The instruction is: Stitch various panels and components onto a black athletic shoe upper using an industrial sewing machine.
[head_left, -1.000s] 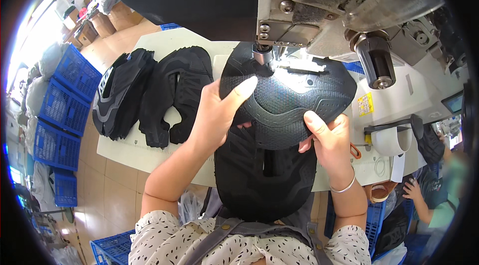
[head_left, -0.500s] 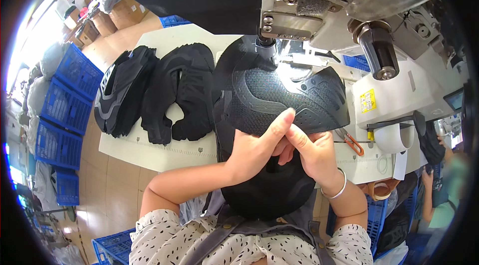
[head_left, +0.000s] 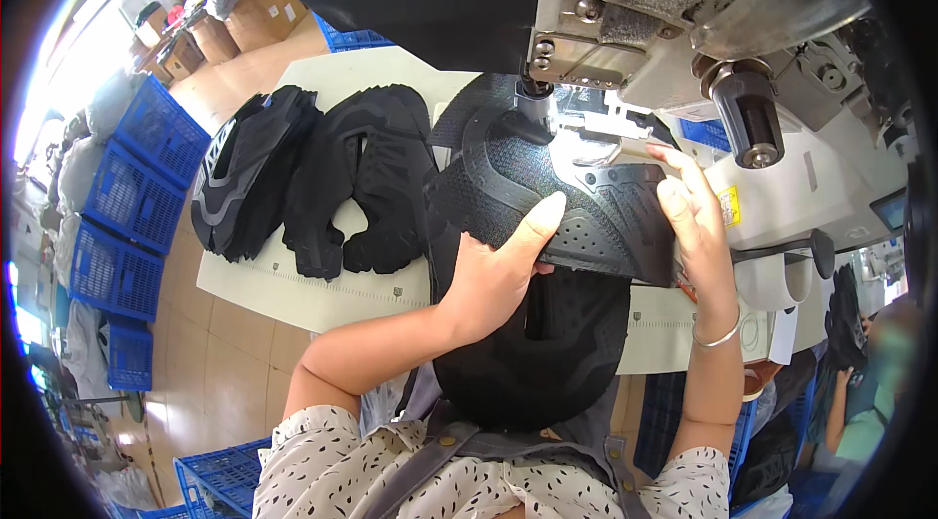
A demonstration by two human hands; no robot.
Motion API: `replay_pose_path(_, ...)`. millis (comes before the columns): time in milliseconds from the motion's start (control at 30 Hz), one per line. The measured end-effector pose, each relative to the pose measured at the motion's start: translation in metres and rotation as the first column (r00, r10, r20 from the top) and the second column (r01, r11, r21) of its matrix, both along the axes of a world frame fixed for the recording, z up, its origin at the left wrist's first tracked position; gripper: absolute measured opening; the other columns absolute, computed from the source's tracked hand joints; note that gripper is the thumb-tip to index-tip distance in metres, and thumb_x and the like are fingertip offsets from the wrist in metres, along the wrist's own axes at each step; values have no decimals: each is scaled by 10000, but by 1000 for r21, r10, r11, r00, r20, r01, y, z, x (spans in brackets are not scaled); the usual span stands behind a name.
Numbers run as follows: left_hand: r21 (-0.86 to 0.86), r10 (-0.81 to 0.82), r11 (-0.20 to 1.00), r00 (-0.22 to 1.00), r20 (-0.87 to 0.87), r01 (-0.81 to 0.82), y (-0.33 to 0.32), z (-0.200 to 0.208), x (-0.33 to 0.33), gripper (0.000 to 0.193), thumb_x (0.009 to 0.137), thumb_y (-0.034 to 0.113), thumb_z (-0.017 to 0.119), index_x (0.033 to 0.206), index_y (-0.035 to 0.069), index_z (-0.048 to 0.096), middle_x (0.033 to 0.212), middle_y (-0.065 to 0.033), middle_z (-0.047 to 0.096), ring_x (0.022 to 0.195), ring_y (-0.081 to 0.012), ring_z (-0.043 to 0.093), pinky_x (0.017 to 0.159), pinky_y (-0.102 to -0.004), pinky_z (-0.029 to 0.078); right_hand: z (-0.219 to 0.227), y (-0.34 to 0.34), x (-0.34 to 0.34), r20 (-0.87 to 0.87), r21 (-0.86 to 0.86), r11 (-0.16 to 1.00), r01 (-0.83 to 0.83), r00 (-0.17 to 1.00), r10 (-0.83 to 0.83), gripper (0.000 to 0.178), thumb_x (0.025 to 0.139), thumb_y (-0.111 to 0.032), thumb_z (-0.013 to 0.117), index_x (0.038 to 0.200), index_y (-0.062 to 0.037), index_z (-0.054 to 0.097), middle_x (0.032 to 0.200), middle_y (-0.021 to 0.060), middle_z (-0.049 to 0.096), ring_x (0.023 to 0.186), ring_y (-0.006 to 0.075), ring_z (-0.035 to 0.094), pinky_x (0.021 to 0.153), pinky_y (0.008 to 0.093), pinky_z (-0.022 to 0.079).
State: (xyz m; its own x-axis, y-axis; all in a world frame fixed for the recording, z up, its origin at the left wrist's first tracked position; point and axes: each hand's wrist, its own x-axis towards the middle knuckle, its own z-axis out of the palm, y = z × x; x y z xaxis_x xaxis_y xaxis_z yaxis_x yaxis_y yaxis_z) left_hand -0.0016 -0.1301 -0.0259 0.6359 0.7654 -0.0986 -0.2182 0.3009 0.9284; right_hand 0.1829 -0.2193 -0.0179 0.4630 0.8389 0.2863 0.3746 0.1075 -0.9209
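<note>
A black textured shoe upper [head_left: 604, 243] lies under the lit needle area of a sewing machine [head_left: 586, 64]. My left hand [head_left: 489, 280] is closed on its near edge, thumb on top and the other fingers hidden beneath. My right hand [head_left: 699, 231] is raised beside the upper's right end, fingers apart and holding nothing, with the fingertips close to the white presser area. More black uppers [head_left: 532, 367] lie below the one in my left hand, reaching over the table's near edge toward my lap.
Left on the white table [head_left: 293, 294] lie two piles of uppers, one black [head_left: 362, 182], one black and grey [head_left: 256, 172]. Blue crates [head_left: 117, 275] stand on the floor at left. A dark cylinder [head_left: 752, 118] hangs at right. A co-worker [head_left: 879, 392] is at far right.
My right hand has let go of the upper's near edge and moved right and up toward the machine. The left hand keeps its hold. The upper's right end has swung slightly nearer.
</note>
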Motion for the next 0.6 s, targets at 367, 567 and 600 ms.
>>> replay_pose_path(367,85,28,996,999,45,-32,13,0,3,151,847,167,587,935,47,611,831,16,609,695,-47,567,535,-207,466,7,11,10,-132,151,988,17,991,3,186,811,-41,580,989,10,582,867,3,596,755,36,529,689,175,424)
replay_pose_path(567,158,32,987,999,32,-37,15,0,3,154,846,142,586,936,19,606,838,-2,610,678,-56,571,509,-205,473,4,10,11,-137,176,984,-17,990,42,178,805,-14,571,981,9,584,854,7,604,758,43,545,693,180,433)
replay_pose_path(600,155,24,988,999,27,-28,16,0,2,154,846,142,586,936,19,606,838,-2,610,678,-56,571,509,-205,473,4,11,11,-142,173,985,-8,989,33,178,805,-14,571,981,9,584,854,7,604,758,43,545,693,180,433)
